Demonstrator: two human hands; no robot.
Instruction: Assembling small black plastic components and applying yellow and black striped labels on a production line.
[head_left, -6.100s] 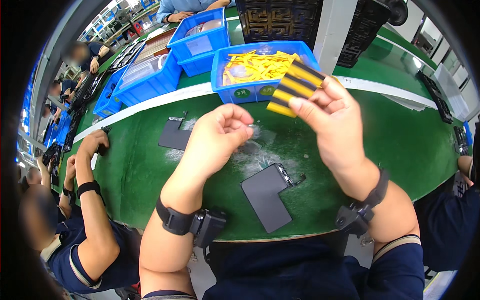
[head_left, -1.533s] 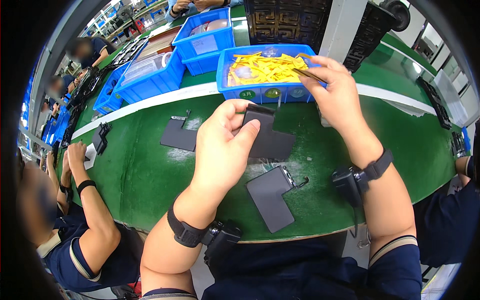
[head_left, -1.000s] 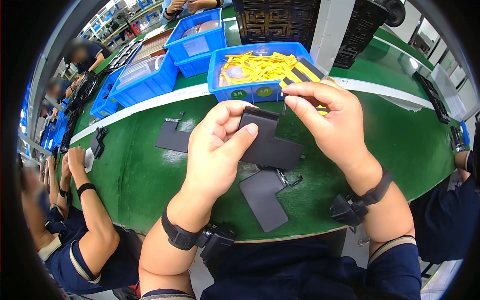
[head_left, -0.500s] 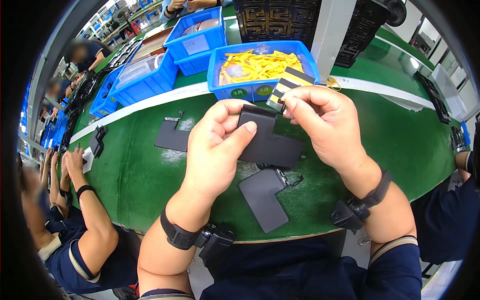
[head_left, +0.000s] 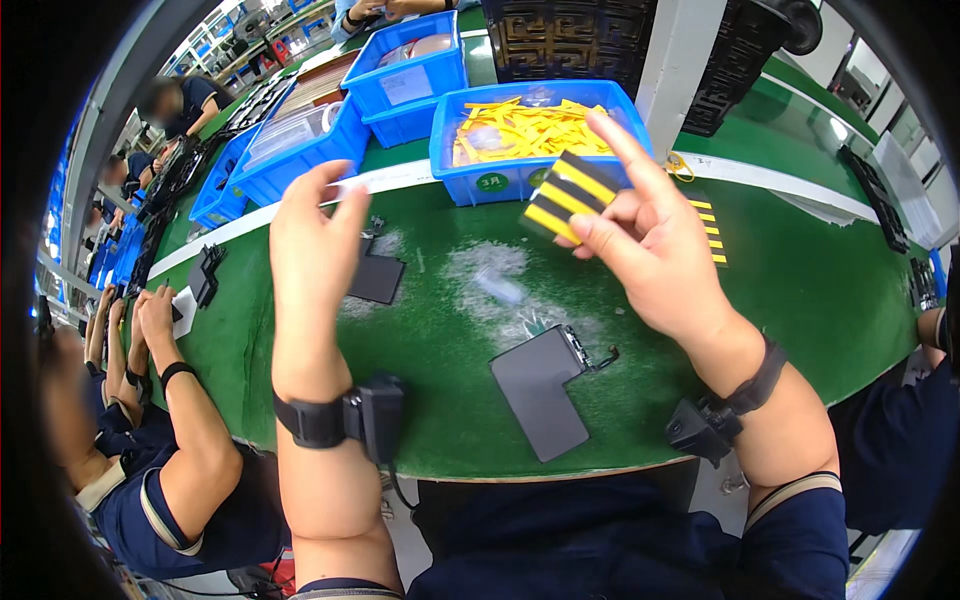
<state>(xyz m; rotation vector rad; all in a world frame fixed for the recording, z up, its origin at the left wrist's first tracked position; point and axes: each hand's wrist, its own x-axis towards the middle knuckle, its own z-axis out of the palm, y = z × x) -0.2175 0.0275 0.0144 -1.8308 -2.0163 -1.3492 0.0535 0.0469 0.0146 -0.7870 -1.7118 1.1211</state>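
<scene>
My right hand point(head_left: 650, 225) pinches a card of yellow and black striped strips point(head_left: 572, 197) between thumb and fingers, its index finger stretched out. Over the left part of the table, my left hand point(head_left: 318, 240) has thumb and fingers apart, with nothing visible held. Partly behind it lies a flat black piece point(head_left: 378, 278), its left side hidden. Nearer me is a flat black L-shaped battery pack point(head_left: 541, 392), with a small circuit strip and short cable at its notch. A second striped card point(head_left: 713, 232) lies partly behind my right hand.
A blue bin point(head_left: 470, 185) of loose yellow strips stands ahead, with other blue bins point(head_left: 405, 80) to its left. A metal post point(head_left: 685, 80) rises at the right. Scissors with yellow handles point(head_left: 681, 168) lie nearby. Co-workers sit left and right.
My left hand has moved left and no longer shows the black L-shaped battery pack it held; where that pack went is hidden. The striped card in my right hand has turned, showing more stripes.
</scene>
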